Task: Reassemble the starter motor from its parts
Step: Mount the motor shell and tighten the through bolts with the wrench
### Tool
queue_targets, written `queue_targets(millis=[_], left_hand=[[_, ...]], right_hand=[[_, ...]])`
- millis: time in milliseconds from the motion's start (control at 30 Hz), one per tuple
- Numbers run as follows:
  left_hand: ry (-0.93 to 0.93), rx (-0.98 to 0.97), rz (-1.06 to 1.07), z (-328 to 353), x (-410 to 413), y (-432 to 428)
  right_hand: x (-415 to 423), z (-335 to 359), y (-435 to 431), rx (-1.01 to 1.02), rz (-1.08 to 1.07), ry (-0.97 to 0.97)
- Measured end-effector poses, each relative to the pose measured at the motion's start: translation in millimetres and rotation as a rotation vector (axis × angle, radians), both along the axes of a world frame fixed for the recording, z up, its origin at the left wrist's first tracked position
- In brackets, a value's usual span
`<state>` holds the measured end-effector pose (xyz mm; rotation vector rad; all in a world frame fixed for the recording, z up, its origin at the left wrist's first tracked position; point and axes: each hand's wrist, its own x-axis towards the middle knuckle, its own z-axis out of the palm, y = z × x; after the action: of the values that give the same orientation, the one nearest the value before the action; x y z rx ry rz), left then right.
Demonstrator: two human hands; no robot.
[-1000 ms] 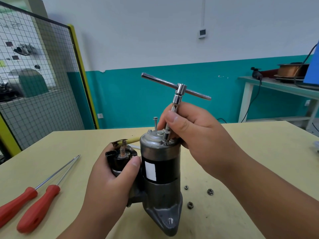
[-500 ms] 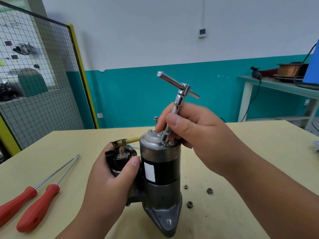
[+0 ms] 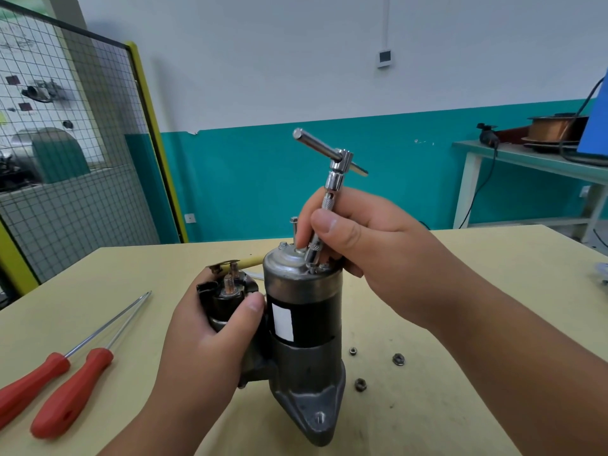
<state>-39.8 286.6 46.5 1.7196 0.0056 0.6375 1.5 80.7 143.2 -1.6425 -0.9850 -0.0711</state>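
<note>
Can't see what the T-wrench (image 3: 333, 166) socket sits on. My left hand (image 3: 204, 343) has its fingers hidden behind the solenoid (image 3: 230, 304). Outer screwdriver (image 3: 33, 383) handle is cut by the frame edge.

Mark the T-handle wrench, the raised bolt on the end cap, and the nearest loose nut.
T-handle wrench (image 3: 333, 182), head view, chrome joint below the crossbar.
raised bolt (image 3: 293, 221), head view, its hex head.
nearest loose nut (image 3: 360, 384), head view, its top face.
</note>
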Motion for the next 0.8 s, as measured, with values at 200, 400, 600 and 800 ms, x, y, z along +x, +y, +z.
queue_targets(millis=[200,400,600,800], left_hand=[[-0.005,0.007,-0.002,1.3,0.6,0.4],[-0.001,-0.006,0.007,2.0,0.7,0.1],[0.012,-0.027,-0.001,2.1,-0.4,-0.4],[0.005,-0.016,0.012,2.4,0.9,-1.1]], right_hand=[[-0.6,0.4,-0.2,0.002,0.021,0.001],[-1.0,0.5,1.4,-0.004,0.018,-0.021],[-2.5,2.0,2.6,-0.021,0.013,-0.021],[-3.2,1.2,6.6,-0.029,-0.065,-0.056]])
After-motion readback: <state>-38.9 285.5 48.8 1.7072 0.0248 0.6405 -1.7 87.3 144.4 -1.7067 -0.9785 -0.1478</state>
